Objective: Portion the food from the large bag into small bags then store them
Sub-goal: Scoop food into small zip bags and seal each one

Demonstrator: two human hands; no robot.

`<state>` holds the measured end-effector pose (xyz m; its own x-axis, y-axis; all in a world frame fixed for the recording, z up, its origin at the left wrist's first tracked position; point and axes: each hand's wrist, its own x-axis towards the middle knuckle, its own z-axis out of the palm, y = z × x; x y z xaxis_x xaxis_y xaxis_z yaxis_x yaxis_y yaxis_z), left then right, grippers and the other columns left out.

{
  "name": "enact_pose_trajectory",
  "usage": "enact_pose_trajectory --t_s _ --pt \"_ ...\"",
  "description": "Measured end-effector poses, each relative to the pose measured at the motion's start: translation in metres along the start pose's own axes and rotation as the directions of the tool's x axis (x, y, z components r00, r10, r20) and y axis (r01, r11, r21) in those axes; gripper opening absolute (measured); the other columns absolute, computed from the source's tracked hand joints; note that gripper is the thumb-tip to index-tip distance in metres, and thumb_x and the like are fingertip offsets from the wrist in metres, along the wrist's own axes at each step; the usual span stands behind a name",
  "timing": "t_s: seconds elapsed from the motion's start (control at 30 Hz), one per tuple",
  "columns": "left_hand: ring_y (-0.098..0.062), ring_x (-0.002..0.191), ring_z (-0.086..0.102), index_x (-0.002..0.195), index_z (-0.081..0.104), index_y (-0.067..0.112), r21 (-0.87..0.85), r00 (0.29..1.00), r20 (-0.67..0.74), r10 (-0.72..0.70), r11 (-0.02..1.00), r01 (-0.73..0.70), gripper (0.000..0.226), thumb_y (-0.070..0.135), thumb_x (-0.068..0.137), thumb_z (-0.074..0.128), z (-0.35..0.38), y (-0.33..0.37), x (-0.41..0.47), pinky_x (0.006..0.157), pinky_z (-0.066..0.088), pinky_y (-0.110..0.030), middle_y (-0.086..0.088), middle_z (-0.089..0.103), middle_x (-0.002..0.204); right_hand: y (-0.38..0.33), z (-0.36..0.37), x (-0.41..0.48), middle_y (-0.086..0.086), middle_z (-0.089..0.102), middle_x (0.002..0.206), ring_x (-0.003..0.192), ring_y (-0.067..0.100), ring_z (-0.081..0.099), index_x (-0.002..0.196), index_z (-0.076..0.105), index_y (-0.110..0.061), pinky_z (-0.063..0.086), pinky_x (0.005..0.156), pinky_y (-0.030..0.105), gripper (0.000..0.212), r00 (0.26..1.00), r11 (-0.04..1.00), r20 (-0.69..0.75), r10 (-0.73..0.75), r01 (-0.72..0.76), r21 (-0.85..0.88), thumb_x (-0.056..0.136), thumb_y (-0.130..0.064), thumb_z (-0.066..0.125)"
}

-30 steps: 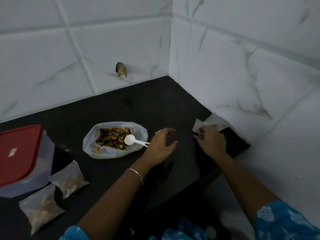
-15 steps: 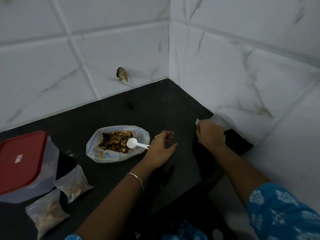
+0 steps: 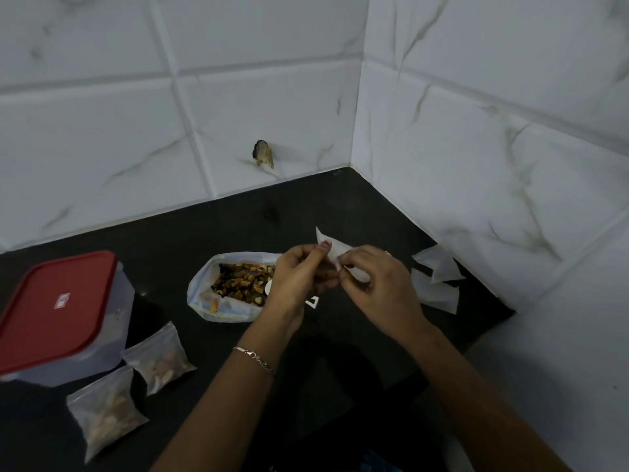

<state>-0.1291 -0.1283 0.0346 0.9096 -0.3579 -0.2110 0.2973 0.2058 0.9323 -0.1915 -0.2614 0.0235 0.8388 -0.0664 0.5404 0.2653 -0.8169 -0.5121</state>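
The large open bag of mixed dried food lies on the black counter. A white spoon rests in it, mostly hidden behind my left hand. Both hands pinch one empty small clear bag above the counter, my left hand at its upper edge and my right hand just beside it. Two filled small bags lie at the lower left. More empty small bags lie by the right wall.
A clear container with a red lid stands at the left edge. White tiled walls meet in a corner behind the counter, with a dark chipped spot on the back wall. The counter ends at the right by a white surface.
My right hand lifted an empty small bag from the pile by the wall and brought it to the middle. My left hand let go of the spoon and took hold of the bag.
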Motion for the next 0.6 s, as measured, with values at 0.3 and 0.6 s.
enact_pose_trajectory --t_s 0.3,0.6 --pt "-0.022 0.082 0.072 0.105 0.066 -0.001 -0.002 0.995 -0.098 0.011 1.0 -0.011 0.024 0.019 0.097 0.055 -0.054 0.011 -0.024 0.07 0.059 -0.028 -0.016 0.073 0.098 -0.033 0.033 0.016 -0.004 0.074 0.092 0.088 0.006 0.07 0.101 0.074 -0.015 0.055 0.078 0.023 0.017 0.919 0.732 0.241 0.312 -0.394 0.555 0.096 -0.02 0.058" --pt "-0.025 0.077 0.072 0.104 0.063 -0.002 0.117 0.976 -0.2 0.09 0.991 -0.068 0.018 0.013 0.094 0.059 -0.089 0.025 -0.048 0.063 0.058 -0.028 -0.017 0.072 0.087 -0.064 0.06 0.029 -0.004 0.072 0.092 0.08 0.007 0.072 0.092 0.072 -0.023 0.058 0.07 0.023 0.013 0.931 0.777 0.322 0.171 -0.328 0.537 0.084 -0.012 0.073"
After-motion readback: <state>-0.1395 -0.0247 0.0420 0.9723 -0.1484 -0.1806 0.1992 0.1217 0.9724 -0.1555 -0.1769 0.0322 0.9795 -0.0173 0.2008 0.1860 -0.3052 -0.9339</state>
